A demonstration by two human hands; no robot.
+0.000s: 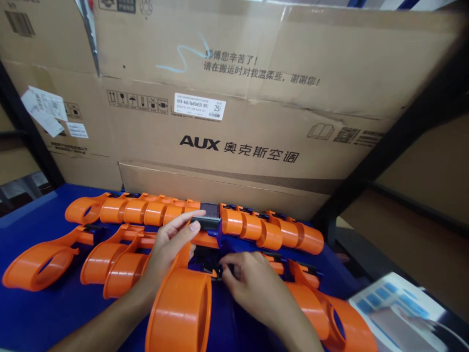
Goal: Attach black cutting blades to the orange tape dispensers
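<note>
Held holder (183,308): one, orange, at the centre of the blue table (32,322), its wide ring toward the person's body and its neck rising toward the hands. Left hand (170,247): closed about the upper part of the held holder, thumb and forefinger laid along a black bar (207,223) at its top end. Right hand (251,281): fingers curled, tips drawn narrow at a small dark fitting (216,270) just below that end; whether they pinch it I cannot tell from here. Back row, orange, set close together along the foot of the carton (154,132): a left group (134,211) and a right group (271,236), the hands at work before the gap. Front row, orange: three left holders (124,274) beside the left forearm, and right holders (351,322), partly hidden by the right forearm. Carton: brown, upright behind the table, printed AUX, with a white label (200,106) above the name. Black frame (395,142): sloping bars at either side. White item (395,293): at the right edge, marked with blue squares, a pale cable (450,331) near its lower corner.
</note>
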